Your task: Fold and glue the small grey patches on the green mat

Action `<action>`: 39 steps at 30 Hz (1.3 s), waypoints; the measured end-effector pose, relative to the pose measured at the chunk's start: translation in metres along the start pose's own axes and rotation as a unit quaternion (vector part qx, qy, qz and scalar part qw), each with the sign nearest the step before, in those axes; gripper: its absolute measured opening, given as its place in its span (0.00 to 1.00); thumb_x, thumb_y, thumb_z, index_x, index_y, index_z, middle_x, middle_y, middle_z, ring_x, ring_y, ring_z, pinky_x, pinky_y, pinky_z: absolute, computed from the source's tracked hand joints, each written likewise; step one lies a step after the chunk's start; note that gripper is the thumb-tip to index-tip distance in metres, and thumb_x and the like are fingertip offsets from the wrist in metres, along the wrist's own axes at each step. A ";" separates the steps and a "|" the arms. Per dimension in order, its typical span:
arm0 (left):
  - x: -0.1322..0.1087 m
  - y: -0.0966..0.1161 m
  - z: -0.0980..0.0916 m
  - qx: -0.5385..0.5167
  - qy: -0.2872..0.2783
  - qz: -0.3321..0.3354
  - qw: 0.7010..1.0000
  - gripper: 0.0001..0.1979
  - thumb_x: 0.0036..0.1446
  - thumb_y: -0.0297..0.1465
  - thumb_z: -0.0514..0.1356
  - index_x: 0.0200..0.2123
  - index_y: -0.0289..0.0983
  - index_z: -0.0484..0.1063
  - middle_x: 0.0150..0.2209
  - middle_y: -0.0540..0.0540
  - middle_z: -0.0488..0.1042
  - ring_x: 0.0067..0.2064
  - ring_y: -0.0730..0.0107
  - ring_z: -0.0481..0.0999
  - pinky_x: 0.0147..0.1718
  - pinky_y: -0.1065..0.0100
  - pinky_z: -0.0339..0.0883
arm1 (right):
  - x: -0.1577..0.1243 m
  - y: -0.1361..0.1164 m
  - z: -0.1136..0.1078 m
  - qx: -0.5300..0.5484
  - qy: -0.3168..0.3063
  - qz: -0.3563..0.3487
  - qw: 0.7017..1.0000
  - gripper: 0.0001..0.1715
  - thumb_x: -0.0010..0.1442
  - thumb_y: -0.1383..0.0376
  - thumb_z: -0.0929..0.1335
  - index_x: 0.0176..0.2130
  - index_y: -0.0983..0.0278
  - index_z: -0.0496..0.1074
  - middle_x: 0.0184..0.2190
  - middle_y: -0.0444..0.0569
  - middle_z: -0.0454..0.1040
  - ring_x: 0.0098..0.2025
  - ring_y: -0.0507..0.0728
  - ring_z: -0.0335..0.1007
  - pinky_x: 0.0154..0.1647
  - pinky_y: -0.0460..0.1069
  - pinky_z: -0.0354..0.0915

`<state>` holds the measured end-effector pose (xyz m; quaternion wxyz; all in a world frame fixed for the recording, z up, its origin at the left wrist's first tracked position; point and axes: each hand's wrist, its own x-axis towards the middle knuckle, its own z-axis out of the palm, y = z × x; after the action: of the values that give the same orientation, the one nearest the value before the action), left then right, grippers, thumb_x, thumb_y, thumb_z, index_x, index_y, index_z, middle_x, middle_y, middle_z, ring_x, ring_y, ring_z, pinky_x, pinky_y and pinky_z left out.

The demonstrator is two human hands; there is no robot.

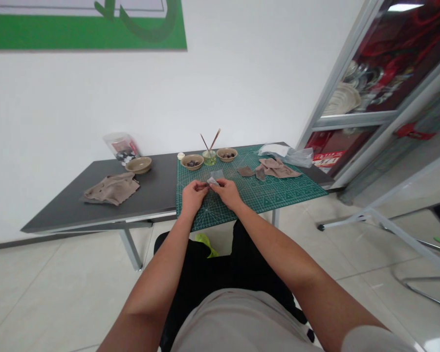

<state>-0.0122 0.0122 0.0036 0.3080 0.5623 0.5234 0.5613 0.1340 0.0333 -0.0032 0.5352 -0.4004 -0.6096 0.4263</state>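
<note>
Over the front of the green cutting mat (297, 188) my two hands meet. Closed fingers of my right hand (226, 192) pinch a small folded pale grey sheet (212, 181), which looks like sandpaper. My left hand (193, 197) is closed in a pinch beside it; whatever lies between its fingertips is too small to name. Just beyond the fingers lies a flat grey translucent piece (217, 173). Behind that stand a glass of yellowish liquid (209, 159) with two thin brushes in it, and two tan bowls (188, 167) (227, 160) holding small dark lumps.
Right on the mat are brown-grey square pieces (246, 171), a crumpled brown cloth (278, 168) and a clear plastic bag (298, 156). Leftward on the dark table (157, 183) lie another cloth (113, 188), a tan bowl (139, 165) and a clear plastic tub (121, 146). A white wall stands behind.
</note>
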 end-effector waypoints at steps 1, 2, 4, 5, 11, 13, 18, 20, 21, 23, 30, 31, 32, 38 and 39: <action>-0.001 0.001 0.000 0.024 0.002 0.000 1.000 0.08 0.46 0.33 0.66 0.29 0.36 0.74 0.29 0.47 0.79 0.31 0.68 0.77 0.32 0.69 0.68 | 0.000 0.001 -0.001 -0.025 0.000 -0.016 1.000 0.13 0.53 0.57 0.70 0.29 0.65 0.77 0.25 0.44 0.73 0.30 0.53 0.66 0.34 0.48 0.60; -0.002 0.003 0.000 0.047 0.001 0.001 0.999 0.08 0.46 0.33 0.66 0.29 0.36 0.74 0.29 0.48 0.78 0.30 0.69 0.76 0.32 0.69 0.68 | 0.001 0.001 -0.001 -0.048 0.000 -0.033 0.998 0.13 0.54 0.58 0.69 0.29 0.65 0.77 0.26 0.44 0.73 0.31 0.53 0.67 0.35 0.48 0.60; -0.004 0.005 0.000 0.086 0.002 0.008 0.996 0.06 0.47 0.32 0.65 0.29 0.36 0.75 0.28 0.48 0.78 0.30 0.69 0.76 0.32 0.69 0.67 | 0.002 0.002 -0.001 -0.092 0.002 -0.067 0.994 0.12 0.56 0.59 0.68 0.28 0.64 0.78 0.28 0.45 0.73 0.34 0.54 0.68 0.38 0.49 0.61; -0.004 0.006 0.000 0.103 0.007 0.011 0.995 0.05 0.48 0.32 0.64 0.30 0.36 0.75 0.28 0.49 0.78 0.30 0.69 0.75 0.33 0.69 0.67 | 0.002 0.002 -0.001 -0.110 0.002 -0.081 0.991 0.12 0.56 0.60 0.68 0.28 0.64 0.78 0.28 0.45 0.73 0.35 0.55 0.68 0.40 0.49 0.61; -0.004 0.008 0.003 0.137 0.025 0.005 0.990 0.05 0.48 0.31 0.63 0.30 0.37 0.75 0.29 0.48 0.78 0.31 0.69 0.75 0.32 0.69 0.66 | 0.000 0.002 0.000 -0.172 -0.004 -0.100 0.980 0.12 0.59 0.62 0.68 0.30 0.64 0.79 0.27 0.44 0.70 0.34 0.53 0.66 0.39 0.48 0.60; -0.005 0.008 0.003 0.150 0.019 0.014 0.988 0.04 0.48 0.31 0.63 0.29 0.37 0.75 0.28 0.49 0.78 0.30 0.69 0.75 0.32 0.69 0.65 | -0.001 0.002 0.000 -0.178 -0.001 -0.097 0.979 0.12 0.59 0.62 0.67 0.31 0.63 0.80 0.28 0.44 0.70 0.34 0.53 0.66 0.39 0.48 0.60; -0.004 0.008 0.003 0.160 0.056 0.010 0.985 0.03 0.48 0.30 0.63 0.28 0.36 0.75 0.27 0.49 0.78 0.30 0.69 0.75 0.31 0.70 0.64 | -0.004 0.000 0.000 -0.189 -0.006 -0.109 0.976 0.12 0.60 0.62 0.68 0.31 0.64 0.80 0.28 0.45 0.70 0.34 0.54 0.66 0.39 0.49 0.60; -0.004 0.008 0.003 0.155 0.047 0.020 0.987 0.03 0.49 0.30 0.63 0.27 0.36 0.75 0.26 0.49 0.77 0.30 0.70 0.74 0.31 0.70 0.64 | -0.006 -0.001 0.000 -0.188 -0.001 -0.108 0.976 0.12 0.60 0.63 0.67 0.31 0.63 0.80 0.28 0.45 0.70 0.35 0.54 0.67 0.40 0.49 0.61; -0.004 0.007 0.003 0.152 0.042 0.025 0.987 0.03 0.49 0.30 0.63 0.27 0.36 0.75 0.26 0.50 0.77 0.30 0.70 0.74 0.31 0.70 0.64 | -0.006 -0.001 0.000 -0.188 0.002 -0.107 0.976 0.12 0.60 0.63 0.67 0.31 0.63 0.79 0.28 0.45 0.71 0.35 0.54 0.67 0.40 0.48 0.61; -0.005 0.007 0.004 0.147 0.034 0.028 0.988 0.04 0.49 0.31 0.62 0.28 0.36 0.75 0.27 0.50 0.77 0.30 0.70 0.75 0.31 0.71 0.64 | -0.007 -0.001 0.001 -0.188 0.008 -0.107 0.976 0.11 0.60 0.64 0.67 0.31 0.64 0.79 0.29 0.46 0.71 0.36 0.54 0.67 0.41 0.48 0.61; -0.008 0.005 0.006 0.179 0.043 0.043 0.982 0.04 0.49 0.32 0.63 0.28 0.37 0.76 0.27 0.49 0.78 0.31 0.69 0.75 0.32 0.70 0.64 | -0.004 0.001 0.001 -0.175 0.011 -0.108 0.979 0.11 0.60 0.64 0.67 0.32 0.65 0.79 0.30 0.47 0.72 0.38 0.55 0.68 0.43 0.49 0.62; -0.008 0.005 0.006 0.174 0.049 0.042 0.983 0.04 0.49 0.32 0.63 0.27 0.37 0.75 0.27 0.49 0.78 0.30 0.69 0.75 0.31 0.70 0.64 | -0.004 0.002 0.001 -0.174 0.008 -0.109 0.979 0.11 0.60 0.64 0.67 0.32 0.64 0.79 0.30 0.47 0.72 0.37 0.55 0.68 0.43 0.49 0.62; -0.009 0.005 0.005 0.170 0.045 0.044 0.983 0.04 0.49 0.32 0.63 0.27 0.37 0.75 0.27 0.49 0.77 0.30 0.69 0.75 0.31 0.70 0.64 | -0.003 0.002 0.001 -0.172 0.009 -0.107 0.979 0.11 0.60 0.63 0.67 0.32 0.64 0.79 0.30 0.47 0.72 0.38 0.55 0.68 0.43 0.49 0.62; -0.011 0.006 0.005 0.153 0.027 0.047 0.987 0.04 0.49 0.32 0.63 0.27 0.37 0.75 0.27 0.50 0.77 0.30 0.70 0.74 0.31 0.70 0.65 | 0.000 0.004 0.001 -0.171 0.022 -0.099 0.980 0.10 0.60 0.64 0.67 0.34 0.64 0.79 0.32 0.48 0.75 0.38 0.55 0.69 0.44 0.49 0.62; -0.011 0.006 0.005 0.146 0.032 0.044 0.988 0.04 0.49 0.32 0.63 0.27 0.37 0.75 0.27 0.50 0.77 0.29 0.71 0.74 0.31 0.70 0.65 | 0.000 0.004 0.000 -0.169 0.017 -0.099 0.980 0.10 0.59 0.63 0.67 0.34 0.64 0.79 0.32 0.47 0.75 0.38 0.55 0.69 0.44 0.49 0.62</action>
<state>-0.0041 0.0017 0.0048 0.1805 0.6056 0.5840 0.5095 0.1337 0.0345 -0.0074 0.5096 -0.4300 -0.7003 0.2548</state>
